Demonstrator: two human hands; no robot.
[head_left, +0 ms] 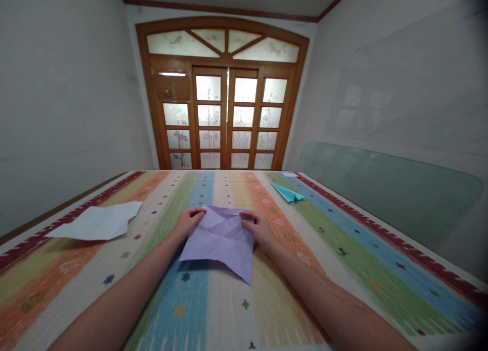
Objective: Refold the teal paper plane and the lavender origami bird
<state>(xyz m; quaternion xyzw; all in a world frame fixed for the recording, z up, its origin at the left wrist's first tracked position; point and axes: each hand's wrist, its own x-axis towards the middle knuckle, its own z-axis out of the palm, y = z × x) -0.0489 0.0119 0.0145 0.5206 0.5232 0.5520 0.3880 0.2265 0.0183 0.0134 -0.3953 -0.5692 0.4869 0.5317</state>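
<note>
A square sheet of purple paper [221, 239], marked with crossing fold creases, is held out above the striped tablecloth. Its near edge curls, and its lower right corner points toward me. My left hand [189, 222] pinches the far left corner between thumb and fingers. At the far right corner, my right hand [261, 230] grips the paper, thumb on top and the other fingers partly hidden beneath it.
On the left of the striped tablecloth [229, 310] lies a creased white sheet of paper [99, 222]. A folded turquoise paper plane [288, 194] rests at the right, with a small white piece of paper [290, 174] beyond it. Wooden glass-paned doors [227, 117] stand behind the table.
</note>
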